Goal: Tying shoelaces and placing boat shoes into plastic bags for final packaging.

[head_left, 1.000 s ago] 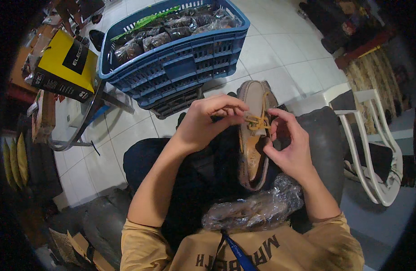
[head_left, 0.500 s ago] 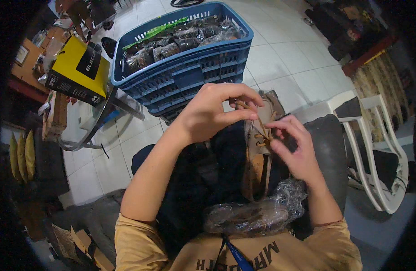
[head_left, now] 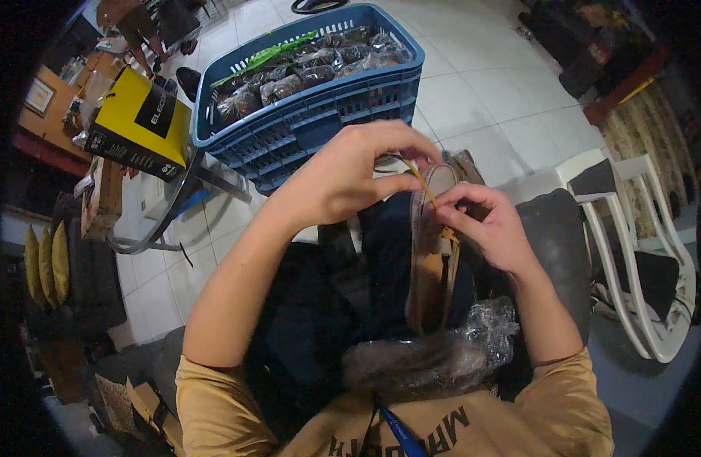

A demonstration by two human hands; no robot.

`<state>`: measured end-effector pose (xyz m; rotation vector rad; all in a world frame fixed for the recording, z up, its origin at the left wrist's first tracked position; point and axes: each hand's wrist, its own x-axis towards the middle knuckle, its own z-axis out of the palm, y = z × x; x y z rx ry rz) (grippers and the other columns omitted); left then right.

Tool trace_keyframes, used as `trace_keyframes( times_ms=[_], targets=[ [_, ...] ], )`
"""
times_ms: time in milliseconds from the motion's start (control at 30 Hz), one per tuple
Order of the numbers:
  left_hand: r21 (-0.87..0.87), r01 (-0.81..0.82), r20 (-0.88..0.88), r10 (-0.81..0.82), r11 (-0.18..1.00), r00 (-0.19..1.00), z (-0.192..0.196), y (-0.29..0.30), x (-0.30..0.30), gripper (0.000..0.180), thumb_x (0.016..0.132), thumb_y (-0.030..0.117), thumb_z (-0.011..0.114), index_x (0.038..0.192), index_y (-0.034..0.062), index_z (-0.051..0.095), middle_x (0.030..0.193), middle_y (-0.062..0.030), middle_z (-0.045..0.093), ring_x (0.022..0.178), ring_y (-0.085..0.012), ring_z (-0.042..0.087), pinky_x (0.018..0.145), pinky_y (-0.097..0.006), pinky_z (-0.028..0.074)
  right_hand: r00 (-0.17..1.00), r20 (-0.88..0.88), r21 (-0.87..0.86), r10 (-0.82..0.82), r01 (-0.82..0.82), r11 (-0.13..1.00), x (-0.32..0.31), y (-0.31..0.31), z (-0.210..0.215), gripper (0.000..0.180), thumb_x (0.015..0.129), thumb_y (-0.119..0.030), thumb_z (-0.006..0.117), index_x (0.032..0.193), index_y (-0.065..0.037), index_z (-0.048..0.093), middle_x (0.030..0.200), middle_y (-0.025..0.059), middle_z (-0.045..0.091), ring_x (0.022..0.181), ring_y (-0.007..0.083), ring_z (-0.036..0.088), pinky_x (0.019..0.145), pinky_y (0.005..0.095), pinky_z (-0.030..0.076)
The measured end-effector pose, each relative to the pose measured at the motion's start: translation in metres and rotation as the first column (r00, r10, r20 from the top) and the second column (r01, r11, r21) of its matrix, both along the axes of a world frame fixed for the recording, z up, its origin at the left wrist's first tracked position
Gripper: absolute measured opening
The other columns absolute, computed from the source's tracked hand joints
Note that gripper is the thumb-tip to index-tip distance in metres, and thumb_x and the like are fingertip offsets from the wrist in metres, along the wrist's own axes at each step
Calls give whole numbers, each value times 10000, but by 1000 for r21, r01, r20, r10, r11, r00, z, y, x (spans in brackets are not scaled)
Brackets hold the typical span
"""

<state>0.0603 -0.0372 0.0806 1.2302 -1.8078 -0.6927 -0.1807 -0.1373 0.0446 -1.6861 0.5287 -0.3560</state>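
Note:
A tan suede shoe lies on my lap, toe pointing away from me. My left hand pinches a thin tan lace and holds it taut above the shoe. My right hand grips the shoe's upper edge where the lace enters, fingers curled over it. A second shoe wrapped in clear plastic rests across my lap, close to my chest.
A blue plastic crate full of plastic-wrapped shoes stands on the tiled floor ahead. A yellow and black box lies on a glass table at the left. A white chair stands at the right.
My left hand has risen and pulled the lace up and away from the shoe. The shoe has turned more edge-on, with my right hand still on it.

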Motion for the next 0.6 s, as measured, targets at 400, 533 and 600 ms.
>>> trace_keyframes(
  times_ms=[400,533,600],
  targets=[
    [317,89,33,-105,944,994,25,10,-14,802,917,-13,605,1645,77,282,1032,-130,751,940,-188,702,844,-327,553,974,197,-126,-115,142,982,4,3,-9,183,897,-125,818,1037,-18,768,969,18,731,903,99,609,823,264,464],
    [371,135,103,-185,919,977,30,-1,-20,850,883,-9,630,1653,95,285,1077,-144,739,971,-202,712,844,-342,563,967,193,-92,-165,185,978,0,6,-8,187,871,-95,836,1030,-18,775,985,32,739,886,119,620,836,272,464],
    [352,130,162,-197,927,967,26,-4,-21,861,871,-15,637,1652,105,296,1101,-145,732,970,-202,710,843,-345,564,975,144,-84,-169,182,980,-5,3,-9,209,868,-99,839,1049,-21,771,1032,37,736,924,117,623,842,271,464]
  ],
)
